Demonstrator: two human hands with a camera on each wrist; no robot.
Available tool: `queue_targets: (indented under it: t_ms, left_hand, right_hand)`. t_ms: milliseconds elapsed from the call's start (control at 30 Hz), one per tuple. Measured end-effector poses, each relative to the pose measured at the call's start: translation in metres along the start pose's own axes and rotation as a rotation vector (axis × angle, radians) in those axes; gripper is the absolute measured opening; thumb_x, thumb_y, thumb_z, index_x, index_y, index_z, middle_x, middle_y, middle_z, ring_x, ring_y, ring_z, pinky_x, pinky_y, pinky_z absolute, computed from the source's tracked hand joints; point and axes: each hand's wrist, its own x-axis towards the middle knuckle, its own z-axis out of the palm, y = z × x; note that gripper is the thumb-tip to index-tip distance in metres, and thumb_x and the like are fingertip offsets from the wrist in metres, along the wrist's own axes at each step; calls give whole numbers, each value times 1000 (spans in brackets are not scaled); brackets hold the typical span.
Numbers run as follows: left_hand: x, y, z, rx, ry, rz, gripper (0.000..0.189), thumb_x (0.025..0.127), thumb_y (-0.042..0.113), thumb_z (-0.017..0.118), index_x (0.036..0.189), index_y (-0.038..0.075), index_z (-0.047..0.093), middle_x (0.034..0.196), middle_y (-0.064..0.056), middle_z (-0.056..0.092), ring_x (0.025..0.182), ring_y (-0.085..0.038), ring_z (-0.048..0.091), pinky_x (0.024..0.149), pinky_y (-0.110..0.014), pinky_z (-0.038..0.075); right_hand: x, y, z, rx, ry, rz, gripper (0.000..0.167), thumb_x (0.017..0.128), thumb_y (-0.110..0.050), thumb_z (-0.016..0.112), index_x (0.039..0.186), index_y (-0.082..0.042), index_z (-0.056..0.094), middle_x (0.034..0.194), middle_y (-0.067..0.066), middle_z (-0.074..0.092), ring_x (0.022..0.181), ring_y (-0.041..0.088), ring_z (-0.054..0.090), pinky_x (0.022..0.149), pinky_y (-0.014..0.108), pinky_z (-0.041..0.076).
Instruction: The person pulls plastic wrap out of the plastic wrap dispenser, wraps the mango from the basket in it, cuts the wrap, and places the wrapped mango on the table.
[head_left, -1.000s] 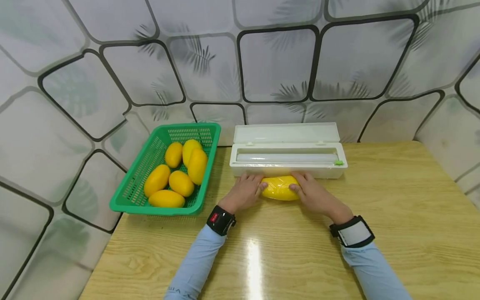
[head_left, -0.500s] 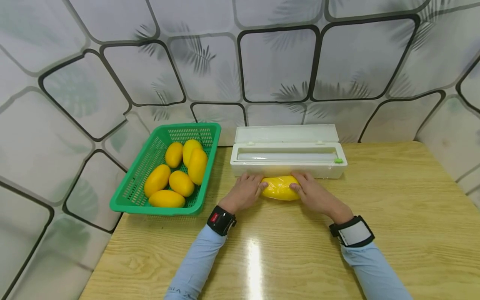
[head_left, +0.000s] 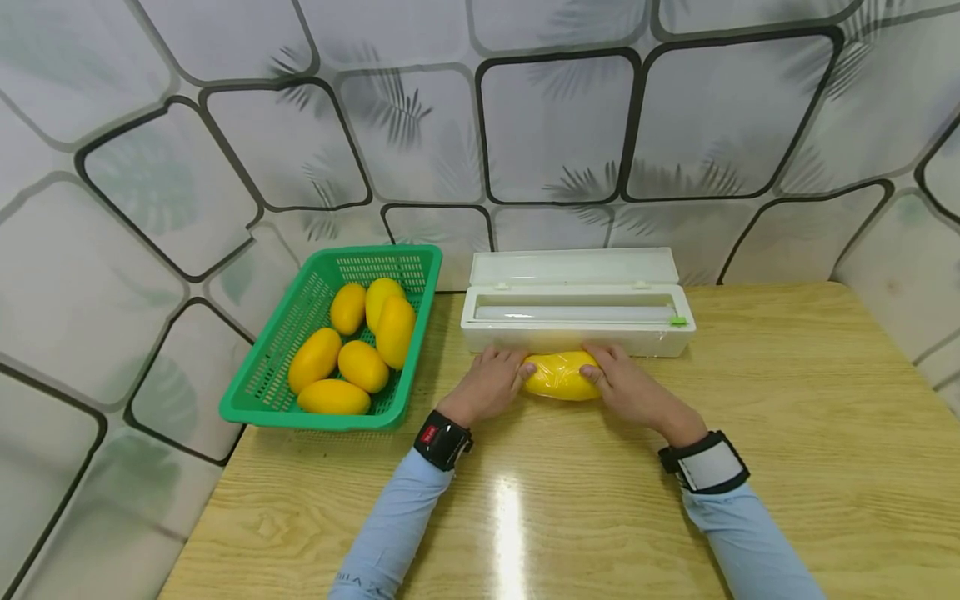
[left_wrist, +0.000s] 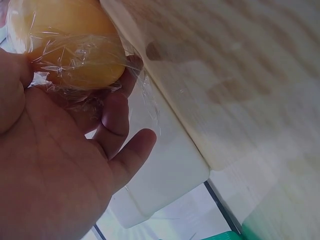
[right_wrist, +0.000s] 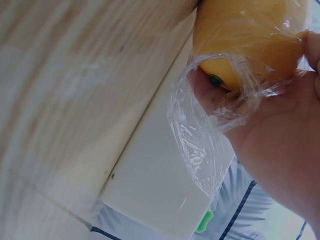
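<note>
A yellow mango (head_left: 558, 377) wrapped in clear cling film lies in front of the white cling film dispenser (head_left: 577, 340). My left hand (head_left: 491, 385) grips its left end, thumb on the near side and fingers behind. At the other end my right hand (head_left: 628, 390) holds it the same way. Loose, crumpled film (right_wrist: 195, 145) hangs off the right end in the right wrist view, where a small green stem tip (right_wrist: 215, 80) shows. In the left wrist view, the film-covered mango (left_wrist: 90, 50) sits between thumb and fingers, with the outer fingers loosely bent.
The dispenser's lid (head_left: 573, 267) stands raised, showing the film roll (head_left: 573, 314) and a green slider (head_left: 678, 321) at its right. To the left, a green basket (head_left: 315, 422) holds several unwrapped mangoes (head_left: 363, 367). A patterned wall covering (head_left: 555, 125) rises behind the wooden table (head_left: 600, 517).
Both hands keep their grip on the wrapped mango in the same spot. The dispenser and its lid shifted very slightly early on; otherwise little differs.
</note>
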Motion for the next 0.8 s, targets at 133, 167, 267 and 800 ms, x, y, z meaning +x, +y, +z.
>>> queue_targets:
  t_ms: [133, 167, 267, 800]
  left_hand:
    - [0, 0, 0, -3, -3, 1, 53, 109, 40, 22, 144, 9, 44, 146, -13, 51, 134, -36, 40, 111, -51, 33]
    - [0, 0, 0, -4, -4, 2, 53, 109, 40, 22, 144, 8, 44, 146, -13, 51, 134, -35, 40, 111, -51, 33]
    - [0, 0, 0, -8, -8, 3, 53, 109, 41, 22, 145, 8, 44, 146, -14, 52, 134, -35, 41, 111, -50, 34]
    - [-4, 2, -3, 111, 172, -18, 50, 107, 46, 32, 137, 9, 50, 134, -14, 57, 125, -33, 51, 100, -51, 46]
  right_hand:
    - [1, 1, 0, 7, 3, 5, 55, 108, -29, 35, 147, 10, 32, 136, 37, 37, 121, 47, 48, 105, 62, 36]
    - [1, 1, 0, 7, 5, 6, 55, 108, -29, 35, 147, 10, 33, 136, 37, 37, 121, 48, 48, 105, 62, 36]
    - [1, 2, 1, 16, 5, 11, 55, 108, -29, 35, 147, 10, 33, 136, 37, 37, 122, 48, 48, 106, 62, 36]
    - [-1, 1, 0, 26, 3, 13, 56, 108, -31, 34, 148, 8, 34, 136, 35, 37, 119, 45, 49, 104, 62, 37]
